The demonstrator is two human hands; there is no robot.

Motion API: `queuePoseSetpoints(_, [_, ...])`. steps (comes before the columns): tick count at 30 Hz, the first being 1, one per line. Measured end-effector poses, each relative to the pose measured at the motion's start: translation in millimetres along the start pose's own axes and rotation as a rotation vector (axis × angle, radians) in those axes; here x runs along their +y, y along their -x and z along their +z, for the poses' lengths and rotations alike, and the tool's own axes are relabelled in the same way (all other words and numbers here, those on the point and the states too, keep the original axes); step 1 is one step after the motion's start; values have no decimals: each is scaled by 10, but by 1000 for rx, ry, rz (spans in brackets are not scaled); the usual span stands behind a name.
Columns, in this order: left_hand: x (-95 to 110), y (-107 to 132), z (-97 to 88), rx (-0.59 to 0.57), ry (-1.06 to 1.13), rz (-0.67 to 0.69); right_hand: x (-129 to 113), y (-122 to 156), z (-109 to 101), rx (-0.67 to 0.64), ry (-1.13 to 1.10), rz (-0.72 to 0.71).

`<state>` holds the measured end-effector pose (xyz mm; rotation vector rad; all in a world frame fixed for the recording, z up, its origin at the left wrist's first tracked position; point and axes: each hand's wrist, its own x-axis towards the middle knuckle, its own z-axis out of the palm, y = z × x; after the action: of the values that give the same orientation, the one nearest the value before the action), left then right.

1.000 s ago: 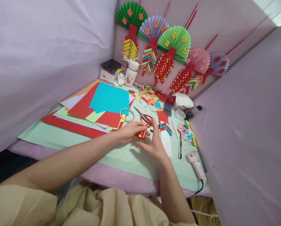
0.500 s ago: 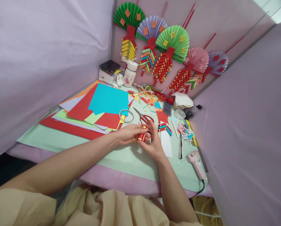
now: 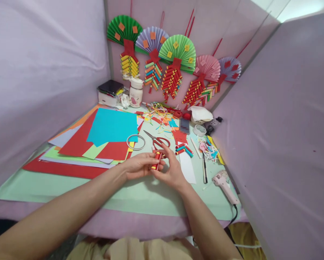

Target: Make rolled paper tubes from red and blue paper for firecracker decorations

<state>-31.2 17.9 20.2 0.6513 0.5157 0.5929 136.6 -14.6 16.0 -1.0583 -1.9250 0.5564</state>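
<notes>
A small red paper roll with yellow ends (image 3: 156, 161) is pinched between both my hands above the green mat (image 3: 140, 195). My left hand (image 3: 139, 166) wraps it from the left, fingers closed on it. My right hand (image 3: 171, 169) holds its right side with thumb and fingers. Red-handled scissors (image 3: 158, 140) lie just behind my fingers. A few finished rolls (image 3: 184, 149) lie to the right, beside a white paper strip (image 3: 187, 168).
Stacked coloured paper sheets (image 3: 102, 139) and a tape ring (image 3: 136, 142) lie on the left. A glue gun (image 3: 224, 182), a pen (image 3: 204, 168) and paper scraps (image 3: 209, 151) sit on the right. Paper fans with roll strings (image 3: 175, 61) hang on the back wall; a jar (image 3: 136, 93) stands below.
The view has shifted, so everything sits further left and lower. My right hand has closed in on the roll, which both hands now hold together.
</notes>
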Motion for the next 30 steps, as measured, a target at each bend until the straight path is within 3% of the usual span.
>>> queuePoseSetpoints(8, [36, -11, -6, 105, 16, 51, 51, -124, -23, -115, -118, -40])
queuePoseSetpoints(21, [-11, 8, 51, 76, 83, -73, 55, 3, 41, 34, -208, -69])
queuePoseSetpoints(30, [-32, -5, 41, 96, 176, -133, 97, -19, -14, -26, -204, -134])
